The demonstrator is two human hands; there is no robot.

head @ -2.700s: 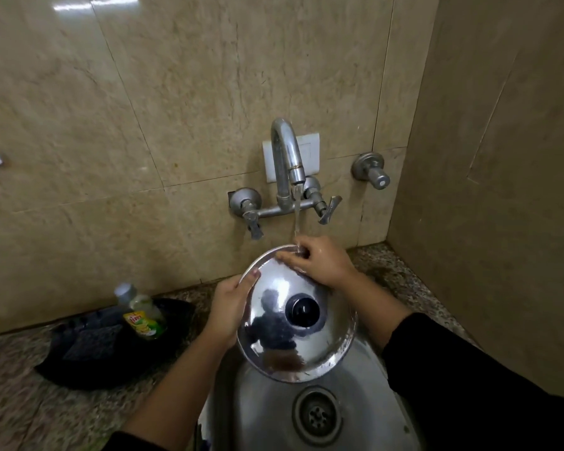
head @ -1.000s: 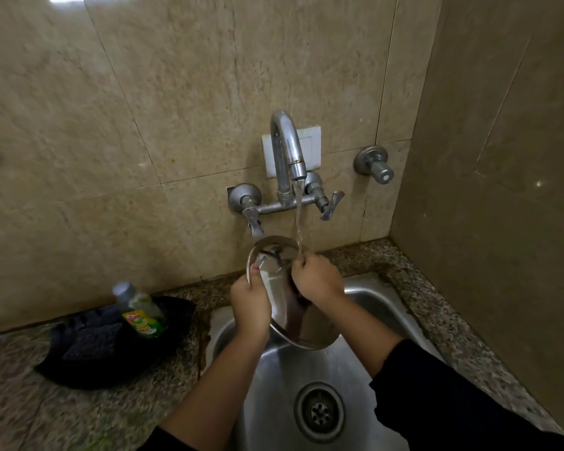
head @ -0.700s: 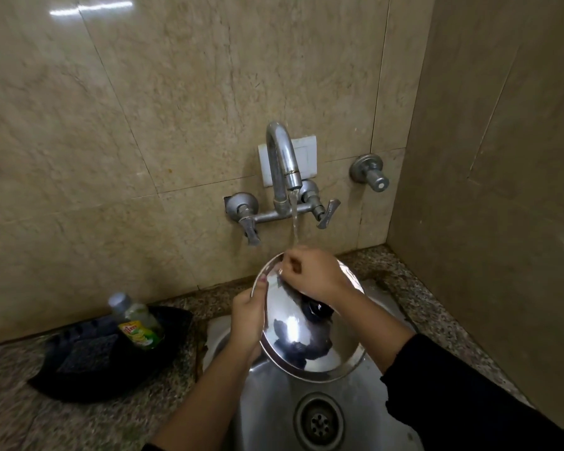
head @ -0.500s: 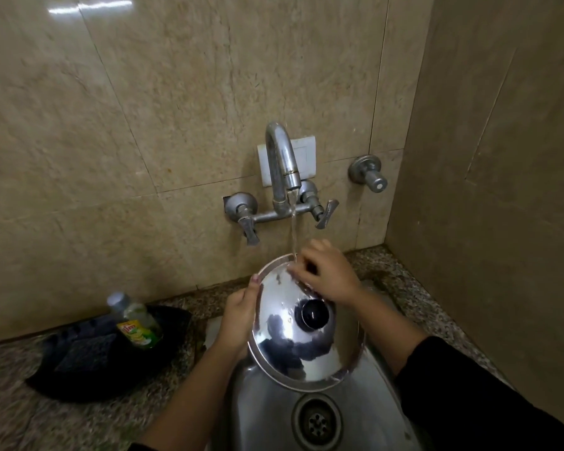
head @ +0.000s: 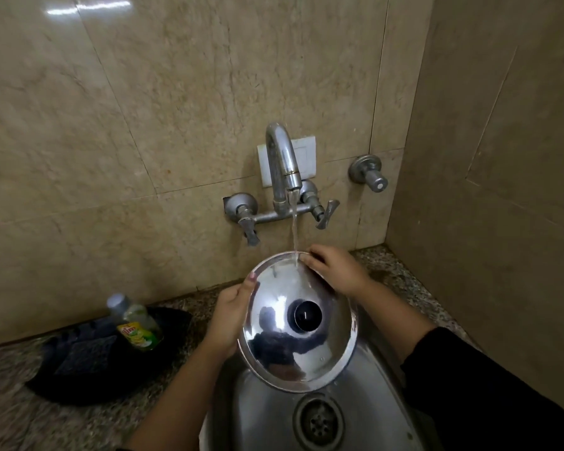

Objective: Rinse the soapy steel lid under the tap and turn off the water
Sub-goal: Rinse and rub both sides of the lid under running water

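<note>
We faced glossy beige marble walls (head: 150, 102) meeting in a corner, light glinting overhead, above a speckled granite bench (head: 10, 418).

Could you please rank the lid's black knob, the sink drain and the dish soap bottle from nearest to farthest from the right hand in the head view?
From the right hand:
1. Black knob, just below it, at the centre of the steel lid.
2. Sink drain, farther down in the basin.
3. Dish soap bottle, far left on the counter.
</note>
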